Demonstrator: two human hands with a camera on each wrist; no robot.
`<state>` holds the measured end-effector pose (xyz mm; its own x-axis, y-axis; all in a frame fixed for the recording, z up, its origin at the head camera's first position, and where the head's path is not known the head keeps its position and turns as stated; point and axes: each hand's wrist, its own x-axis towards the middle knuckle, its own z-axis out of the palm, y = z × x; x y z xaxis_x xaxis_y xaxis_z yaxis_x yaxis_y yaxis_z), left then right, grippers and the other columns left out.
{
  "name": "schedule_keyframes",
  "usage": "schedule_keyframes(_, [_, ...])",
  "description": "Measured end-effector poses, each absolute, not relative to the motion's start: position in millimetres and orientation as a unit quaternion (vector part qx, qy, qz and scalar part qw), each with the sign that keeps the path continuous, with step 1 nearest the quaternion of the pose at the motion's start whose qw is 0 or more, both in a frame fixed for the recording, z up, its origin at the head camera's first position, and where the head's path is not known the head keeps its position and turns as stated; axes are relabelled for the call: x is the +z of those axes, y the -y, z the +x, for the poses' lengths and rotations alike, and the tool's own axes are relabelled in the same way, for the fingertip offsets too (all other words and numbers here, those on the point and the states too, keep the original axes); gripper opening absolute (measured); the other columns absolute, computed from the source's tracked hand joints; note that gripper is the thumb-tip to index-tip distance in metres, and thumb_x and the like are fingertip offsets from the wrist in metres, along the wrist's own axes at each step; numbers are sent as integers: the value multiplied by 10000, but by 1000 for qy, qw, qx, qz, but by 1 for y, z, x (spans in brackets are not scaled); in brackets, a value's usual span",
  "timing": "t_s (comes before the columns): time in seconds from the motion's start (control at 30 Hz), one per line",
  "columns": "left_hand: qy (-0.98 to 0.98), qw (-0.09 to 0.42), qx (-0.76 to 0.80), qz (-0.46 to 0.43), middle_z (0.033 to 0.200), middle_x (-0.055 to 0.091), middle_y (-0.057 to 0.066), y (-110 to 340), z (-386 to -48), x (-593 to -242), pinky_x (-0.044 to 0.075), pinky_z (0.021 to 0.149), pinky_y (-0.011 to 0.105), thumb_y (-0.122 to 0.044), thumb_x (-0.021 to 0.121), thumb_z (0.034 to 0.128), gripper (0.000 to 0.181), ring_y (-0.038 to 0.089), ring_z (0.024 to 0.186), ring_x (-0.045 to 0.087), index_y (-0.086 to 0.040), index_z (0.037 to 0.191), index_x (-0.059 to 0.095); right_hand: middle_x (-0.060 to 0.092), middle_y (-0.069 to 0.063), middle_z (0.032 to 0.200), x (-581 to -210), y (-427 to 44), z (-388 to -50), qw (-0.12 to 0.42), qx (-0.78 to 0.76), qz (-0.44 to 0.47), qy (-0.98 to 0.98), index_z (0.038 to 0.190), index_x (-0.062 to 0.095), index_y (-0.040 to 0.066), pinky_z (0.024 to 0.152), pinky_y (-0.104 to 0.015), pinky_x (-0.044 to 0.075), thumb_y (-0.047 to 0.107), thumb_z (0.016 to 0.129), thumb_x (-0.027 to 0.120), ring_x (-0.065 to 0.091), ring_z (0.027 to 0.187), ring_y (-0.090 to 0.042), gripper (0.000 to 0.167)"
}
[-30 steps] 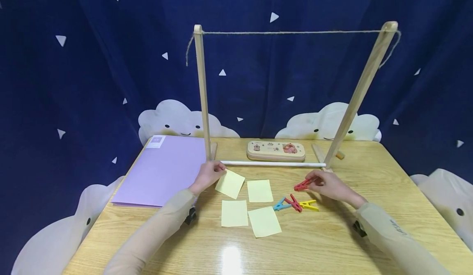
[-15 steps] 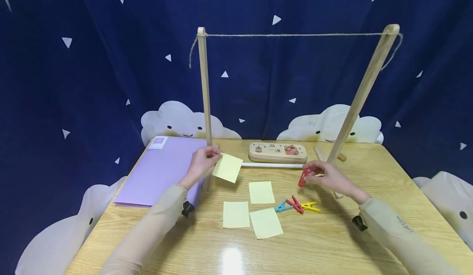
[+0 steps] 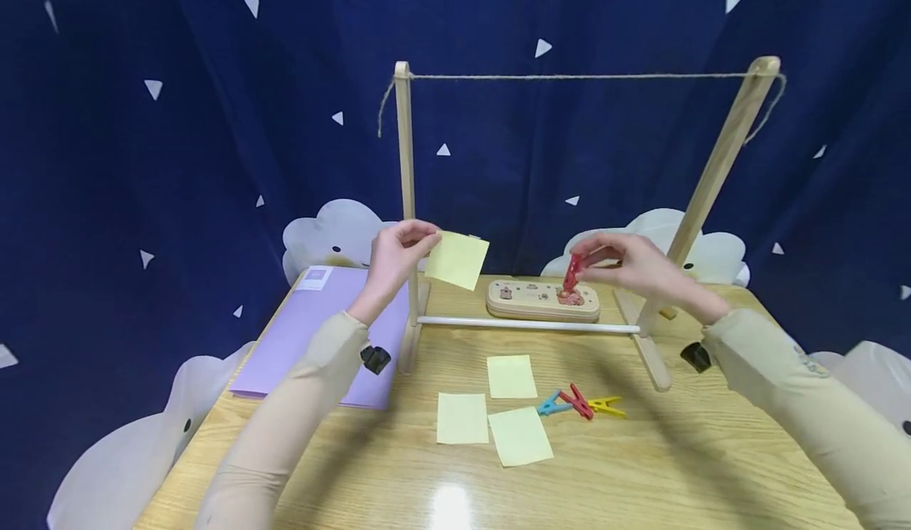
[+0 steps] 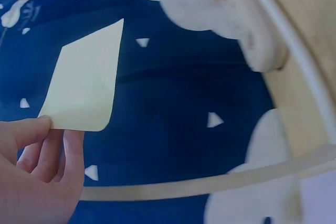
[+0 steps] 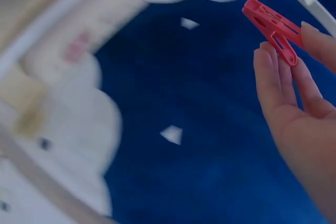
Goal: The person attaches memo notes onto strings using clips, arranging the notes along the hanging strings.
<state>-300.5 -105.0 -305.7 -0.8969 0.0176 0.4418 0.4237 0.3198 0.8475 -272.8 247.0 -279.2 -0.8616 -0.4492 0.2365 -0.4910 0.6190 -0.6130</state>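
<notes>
My left hand (image 3: 398,257) pinches a yellow sticky note (image 3: 458,259) by its corner, raised in front of the wooden frame's left post (image 3: 406,150). The left wrist view shows thumb and fingers on one corner of the note (image 4: 86,82). My right hand (image 3: 636,265) holds a red clothespin (image 3: 572,273) by its handles, in the air before the pencil case. In the right wrist view the clothespin (image 5: 270,27) sits between thumb and fingertips, its tip pointing away. Above both hands a twine line (image 3: 569,77) runs between the two posts.
Three more sticky notes (image 3: 463,419) lie on the table, beside blue, red and yellow clothespins (image 3: 580,403). A purple folder (image 3: 313,332) lies at the left. Behind the frame's white crossbar (image 3: 527,323) sits a pencil case (image 3: 530,297). The right post (image 3: 726,150) leans outward.
My left hand has lifted the sticky note off the table and carried it upward. My right hand has raised the red clothespin and turned it more upright. The view has tilted up slightly.
</notes>
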Motion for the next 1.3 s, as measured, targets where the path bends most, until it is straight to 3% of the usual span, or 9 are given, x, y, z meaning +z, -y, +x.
schedule_keyframes(0.33, [748, 244, -600, -143, 1030, 762, 174, 89, -316, -243, 575, 729, 164, -140, 718, 910, 179, -2, 770, 667, -2, 1022, 741, 751, 68, 1047, -179, -217, -295, 85, 369, 245, 893, 1287, 641, 130, 810, -78, 509, 277, 887, 751, 694, 906, 0, 441])
schedule_keyframes(0.5, [711, 274, -633, -132, 1045, 757, 181, 83, -319, -220, 599, 770, 213, -122, 722, 903, 188, 38, 806, 693, 14, 1033, 737, 742, 70, 1071, -149, -200, -300, 99, 389, 259, 878, 1295, 633, 107, 859, -83, 513, 271, 875, 764, 700, 918, -7, 470])
schedule_keyframes(0.67, [703, 303, -631, -126, 1048, 762, 161, 78, -321, -201, 595, 755, 197, -126, 725, 900, 177, 19, 810, 696, -3, 1025, 748, 735, 78, 1029, -120, -181, -301, 120, 416, 282, 857, 1261, 653, 83, 928, -124, 520, 226, 874, 765, 704, 915, -36, 428])
schedule_keyframes(0.9, [703, 346, -608, -127, 1023, 770, 151, 79, -324, -183, 595, 750, 201, -125, 730, 896, 162, 95, 854, 732, -8, 1006, 751, 685, 43, 1048, -86, -157, -307, 160, 436, 289, 837, 1250, 664, 84, 1009, -200, 512, 216, 875, 762, 671, 935, -99, 410])
schedule_keyframes(1.1, [709, 344, -605, -115, 1028, 773, 129, 78, -327, -179, 590, 754, 190, -138, 729, 899, 163, 82, 854, 730, -21, 1009, 756, 679, 46, 1030, -68, -138, -320, 176, 430, 284, 839, 1254, 664, 62, 965, -184, 529, 217, 876, 754, 670, 955, -100, 418])
schedule_keyframes(1.3, [701, 342, -616, -114, 1036, 769, 137, 80, -329, -173, 591, 755, 188, -123, 725, 901, 157, 101, 866, 738, -12, 1007, 759, 696, -63, 1182, -55, -116, -329, 195, 399, 262, 857, 1265, 670, 99, 996, -208, 519, 267, 883, 732, 676, 1022, -103, 422])
